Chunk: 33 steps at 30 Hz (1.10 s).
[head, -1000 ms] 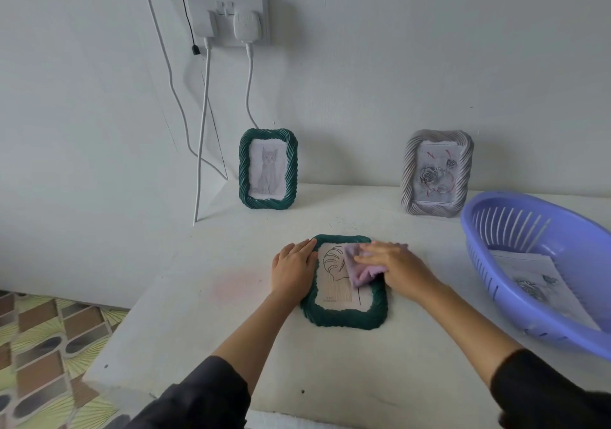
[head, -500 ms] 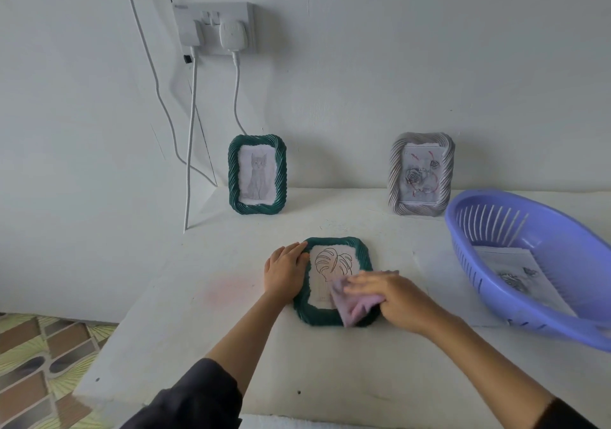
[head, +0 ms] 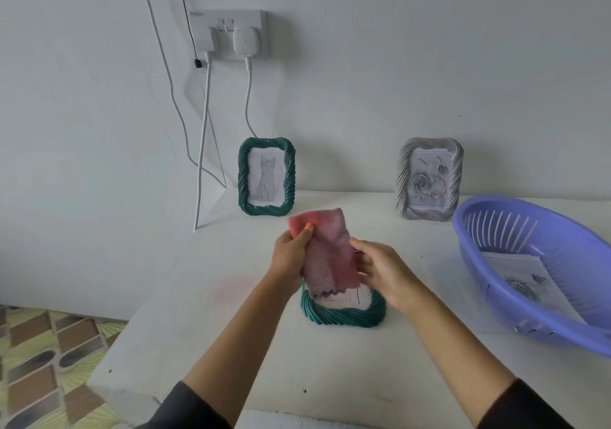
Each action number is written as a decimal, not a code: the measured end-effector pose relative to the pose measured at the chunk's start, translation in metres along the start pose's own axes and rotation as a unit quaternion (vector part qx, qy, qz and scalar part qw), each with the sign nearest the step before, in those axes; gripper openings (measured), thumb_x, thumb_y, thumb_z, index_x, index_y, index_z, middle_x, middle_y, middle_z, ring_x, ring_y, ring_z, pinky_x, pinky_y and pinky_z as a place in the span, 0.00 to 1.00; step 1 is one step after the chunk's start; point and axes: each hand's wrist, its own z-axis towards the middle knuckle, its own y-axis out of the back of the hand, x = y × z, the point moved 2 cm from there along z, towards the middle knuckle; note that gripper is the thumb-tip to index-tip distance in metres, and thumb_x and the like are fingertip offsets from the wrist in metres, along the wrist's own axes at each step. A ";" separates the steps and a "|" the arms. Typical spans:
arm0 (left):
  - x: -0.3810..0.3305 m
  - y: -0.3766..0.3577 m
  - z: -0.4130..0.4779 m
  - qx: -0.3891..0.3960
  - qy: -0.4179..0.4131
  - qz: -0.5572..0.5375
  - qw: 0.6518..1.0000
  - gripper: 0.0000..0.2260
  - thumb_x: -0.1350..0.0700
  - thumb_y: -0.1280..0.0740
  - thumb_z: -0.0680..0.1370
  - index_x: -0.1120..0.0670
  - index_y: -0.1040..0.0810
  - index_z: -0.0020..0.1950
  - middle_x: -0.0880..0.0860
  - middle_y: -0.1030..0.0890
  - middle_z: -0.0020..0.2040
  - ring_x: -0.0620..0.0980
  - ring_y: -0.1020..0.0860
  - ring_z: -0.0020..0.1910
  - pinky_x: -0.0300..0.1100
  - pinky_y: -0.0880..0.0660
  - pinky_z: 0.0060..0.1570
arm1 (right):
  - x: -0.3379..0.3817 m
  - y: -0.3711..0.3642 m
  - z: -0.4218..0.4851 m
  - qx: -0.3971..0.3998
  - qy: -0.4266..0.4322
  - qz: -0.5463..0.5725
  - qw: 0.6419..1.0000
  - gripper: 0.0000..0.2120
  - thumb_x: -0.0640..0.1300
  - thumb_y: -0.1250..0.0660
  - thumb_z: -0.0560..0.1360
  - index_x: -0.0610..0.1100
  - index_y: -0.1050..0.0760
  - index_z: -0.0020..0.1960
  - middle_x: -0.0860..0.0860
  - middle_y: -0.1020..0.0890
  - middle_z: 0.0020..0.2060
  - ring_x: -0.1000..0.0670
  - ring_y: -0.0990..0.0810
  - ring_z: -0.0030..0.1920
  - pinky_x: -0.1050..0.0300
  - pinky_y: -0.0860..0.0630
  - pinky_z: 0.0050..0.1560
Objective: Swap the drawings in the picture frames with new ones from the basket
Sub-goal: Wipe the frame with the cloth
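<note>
Both hands were raised over the middle of the tabletop (head: pixel 231 346), with a pink cloth (head: pixel 327 253) hanging between them. The left hand (head: pixel 292 256) pinched the cloth at its upper left corner, thumb on the front of it. The right hand (head: pixel 383 273) grasped the cloth's right edge with curled fingers.

Directly below lay the flat green frame (head: pixel 344 314), face up, near the middle of the tabletop and somewhat toward the front edge. Cloth and hands hid most of its drawing (only a bottom strip of paper with a few lines showed). The cloth's lower hem overlapped the frame in view; whether the two touched could not be told.

Along the back edge, against the wall, the upright green frame (head: pixel 244 177) stood near the back left corner with a cat drawing (head: pixel 266 177) in it. The grey frame (head: pixel 401 177) stood farther right, holding a rose drawing (head: pixel 428 180).

A purple basket (head: pixel 545 326) sat at the right edge, well apart from the hands, with printed sheets (head: pixel 519 276) lying inside. On the wall above the back left corner, a socket (head: pixel 228 33) held two plugs, and white cables (head: pixel 201 151) ran down from them.
</note>
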 end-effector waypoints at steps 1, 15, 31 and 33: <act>-0.003 0.013 0.006 -0.022 -0.006 0.027 0.999 0.06 0.58 0.36 0.78 0.61 0.25 0.50 0.58 0.19 0.46 0.55 0.20 0.43 0.48 0.21 0.46 | -0.002 0.007 0.003 -0.050 0.031 -0.095 0.994 0.12 0.46 0.38 0.76 0.40 0.23 0.53 0.47 0.19 0.43 0.48 0.20 0.46 0.57 0.25 0.46; -0.006 0.111 0.043 -0.163 -0.080 0.586 0.790 0.20 0.51 0.34 0.76 0.60 0.29 0.65 0.63 0.29 0.63 0.62 0.30 0.62 0.50 0.31 0.57 | -0.055 0.034 0.018 -0.102 0.098 -0.531 0.836 0.24 0.50 0.49 0.81 0.47 0.47 0.75 0.50 0.43 0.75 0.51 0.46 0.76 0.55 0.51 0.75; 0.024 0.073 0.025 -0.077 -0.096 0.767 0.630 0.28 0.40 0.60 0.80 0.51 0.52 0.77 0.54 0.54 0.78 0.54 0.61 0.77 0.60 0.70 0.69 | -0.054 0.035 0.015 -0.107 0.083 -0.521 0.843 0.27 0.54 0.50 0.80 0.47 0.50 0.76 0.51 0.44 0.76 0.50 0.46 0.75 0.54 0.49 0.74; 0.021 0.053 0.017 -0.079 -0.111 0.748 0.650 0.29 0.40 0.59 0.80 0.53 0.45 0.76 0.55 0.51 0.78 0.56 0.60 0.77 0.60 0.70 0.69 | -0.051 0.035 0.010 -0.153 0.078 -0.545 0.821 0.28 0.57 0.50 0.79 0.43 0.44 0.74 0.47 0.39 0.74 0.47 0.40 0.73 0.52 0.41 0.72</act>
